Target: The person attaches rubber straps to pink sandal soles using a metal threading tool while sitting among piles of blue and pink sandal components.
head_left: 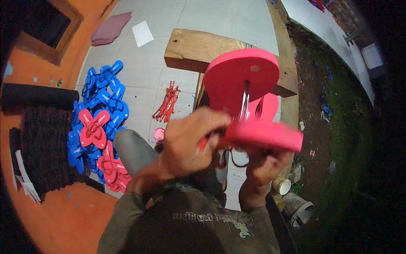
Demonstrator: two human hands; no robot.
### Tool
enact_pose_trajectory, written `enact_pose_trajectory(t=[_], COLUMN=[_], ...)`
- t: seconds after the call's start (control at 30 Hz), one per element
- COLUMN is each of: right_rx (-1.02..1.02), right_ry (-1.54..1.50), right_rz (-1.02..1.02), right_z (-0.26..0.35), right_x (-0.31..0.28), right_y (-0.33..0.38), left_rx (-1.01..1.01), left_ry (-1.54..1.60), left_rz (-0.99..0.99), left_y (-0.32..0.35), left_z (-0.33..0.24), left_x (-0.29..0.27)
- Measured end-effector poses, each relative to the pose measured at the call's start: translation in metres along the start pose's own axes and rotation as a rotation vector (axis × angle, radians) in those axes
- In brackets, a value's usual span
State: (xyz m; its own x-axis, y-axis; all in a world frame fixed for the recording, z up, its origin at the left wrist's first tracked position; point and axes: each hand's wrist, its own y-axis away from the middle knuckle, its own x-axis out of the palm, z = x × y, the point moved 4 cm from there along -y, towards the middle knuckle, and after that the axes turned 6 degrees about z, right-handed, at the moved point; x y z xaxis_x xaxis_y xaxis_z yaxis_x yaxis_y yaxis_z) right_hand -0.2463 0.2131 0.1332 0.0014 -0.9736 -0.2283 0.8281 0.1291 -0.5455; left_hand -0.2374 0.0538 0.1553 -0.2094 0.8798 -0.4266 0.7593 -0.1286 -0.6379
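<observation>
My right hand (266, 165) grips a pink flip-flop sole (270, 136) from below, holding it edge-on in front of me; motion blurs it. Beside the sole's left end my left hand (190, 139) is closed, with a bit of what looks like a red flip-flop strap (203, 143) showing between its fingers. How the strap meets the sole is hidden. Just beyond, a pink sole (241, 74) lies on a wooden beam (190, 48), and another pink sole (268, 106) shows behind it. A shiny metal rod (245, 99) stands between the held sole and the far one.
Blue flip-flops (108, 99) are heaped on the tiled floor at left, with pink flip-flops (94, 129) on top. Red straps (168, 101) lie near a small pink container (159, 134). A dark stack (46, 148) stands far left; a bucket (298, 209) is at lower right.
</observation>
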Motion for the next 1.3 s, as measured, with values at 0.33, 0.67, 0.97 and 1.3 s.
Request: enact_pose_trajectory(t=[0.33,0.67,0.97,1.3], right_rx=[0.088,0.178,0.161,0.206], right_ry=[-0.381,-0.477,-0.55,-0.464], right_rz=[-0.135,-0.099,-0.042,0.17], right_z=[-0.021,-0.009,-0.017,-0.02], right_x=[0.028,0.024,0.02,0.014], right_y=[-0.042,-0.047,-0.049,-0.055], left_rx=[-0.564,-0.383,0.174,-0.116], left_ry=[0.741,0.418,0.068,0.401], left_rz=[-0.01,-0.102,0.164,0.362], left_y=[0.024,0.036,0.006,0.019], left_z=[0.036,0.022,0.015,0.05], left_x=[-0.016,0.009,0.014,0.035])
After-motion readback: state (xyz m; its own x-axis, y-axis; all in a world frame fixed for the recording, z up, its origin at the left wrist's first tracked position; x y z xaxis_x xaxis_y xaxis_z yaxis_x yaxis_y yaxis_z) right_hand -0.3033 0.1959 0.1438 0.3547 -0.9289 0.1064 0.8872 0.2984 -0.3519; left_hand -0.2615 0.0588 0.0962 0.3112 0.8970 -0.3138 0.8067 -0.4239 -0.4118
